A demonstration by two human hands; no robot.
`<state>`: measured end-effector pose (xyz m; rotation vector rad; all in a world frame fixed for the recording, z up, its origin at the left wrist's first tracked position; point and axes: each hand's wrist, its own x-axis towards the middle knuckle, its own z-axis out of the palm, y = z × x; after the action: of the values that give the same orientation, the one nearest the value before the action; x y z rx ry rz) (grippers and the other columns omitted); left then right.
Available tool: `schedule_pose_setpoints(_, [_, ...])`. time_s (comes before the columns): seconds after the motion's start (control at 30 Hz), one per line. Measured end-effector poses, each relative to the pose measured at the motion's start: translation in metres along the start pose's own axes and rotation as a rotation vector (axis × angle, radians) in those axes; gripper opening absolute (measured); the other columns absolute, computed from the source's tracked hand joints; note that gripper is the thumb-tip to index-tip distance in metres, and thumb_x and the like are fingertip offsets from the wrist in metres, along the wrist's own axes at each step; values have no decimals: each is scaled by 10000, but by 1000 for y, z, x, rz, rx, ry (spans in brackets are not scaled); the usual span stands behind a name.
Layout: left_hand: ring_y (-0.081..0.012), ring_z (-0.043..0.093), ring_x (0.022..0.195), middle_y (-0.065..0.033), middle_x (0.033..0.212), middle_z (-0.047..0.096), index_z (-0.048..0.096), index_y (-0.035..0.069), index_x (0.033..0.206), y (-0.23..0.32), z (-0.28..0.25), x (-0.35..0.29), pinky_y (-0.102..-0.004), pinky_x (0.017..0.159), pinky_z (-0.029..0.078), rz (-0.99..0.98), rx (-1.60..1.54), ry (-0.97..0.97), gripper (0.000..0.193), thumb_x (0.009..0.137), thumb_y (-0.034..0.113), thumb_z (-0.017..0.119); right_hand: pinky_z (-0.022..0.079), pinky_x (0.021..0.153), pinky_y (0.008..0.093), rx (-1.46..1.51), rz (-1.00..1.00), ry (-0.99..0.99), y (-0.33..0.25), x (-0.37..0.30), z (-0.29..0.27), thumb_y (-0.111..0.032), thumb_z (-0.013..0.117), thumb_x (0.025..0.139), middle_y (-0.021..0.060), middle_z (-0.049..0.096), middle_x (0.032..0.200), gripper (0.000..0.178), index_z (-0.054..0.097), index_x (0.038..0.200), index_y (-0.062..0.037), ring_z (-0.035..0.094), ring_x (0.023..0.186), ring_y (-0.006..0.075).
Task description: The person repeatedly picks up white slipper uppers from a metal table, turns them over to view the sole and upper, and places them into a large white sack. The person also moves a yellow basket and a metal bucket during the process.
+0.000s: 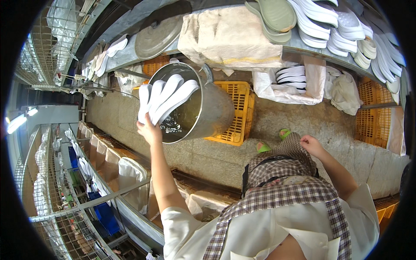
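Note:
My left hand [151, 131] is closed around the lower ends of several white shoe soles [171, 97], fanned out side by side. It holds them over the mouth of a large metal pot [221, 108], at its left rim. Dark, shiny liquid shows inside the pot; whether the soles touch it I cannot tell. Under the pot, a yellow plastic crate [236, 130] sticks out to the right. My right hand [311, 145] hangs beside my checked apron [277, 173], its fingers curled with nothing visible in them.
Along the far side runs a bench with a cloth-covered block [229, 37], a round lid [158, 37], green soles [275, 17] and white soles [312, 21]. Below it stands a white-lined box [288, 93] of soles. At left are wire racks [47, 173] and lined bins [132, 177].

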<state>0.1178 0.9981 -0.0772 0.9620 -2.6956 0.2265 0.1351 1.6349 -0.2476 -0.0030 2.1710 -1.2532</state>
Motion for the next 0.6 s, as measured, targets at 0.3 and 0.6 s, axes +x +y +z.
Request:
schedule_pose_setpoints(0.3, [-485,428,1099,-313,1320,347,463,234,1293,1,-75,-13,-521,891,402,136,149,301,584,761,91,658,471,631,331,-90,7,-91,3,35,-32,-218,614,825,90,634,796,203,598,917,-37,598,703,192])
schedule_pose_setpoints(0.6, [-318,578,931,-196,1117,561,454,70,1288,5,-65,-49,-412,836,476,-335,-553,177,592,764,147,718,467,631,310,-28,-75,-158,24,50,-70,-190,618,827,76,622,772,181,588,884,-21,579,690,164])
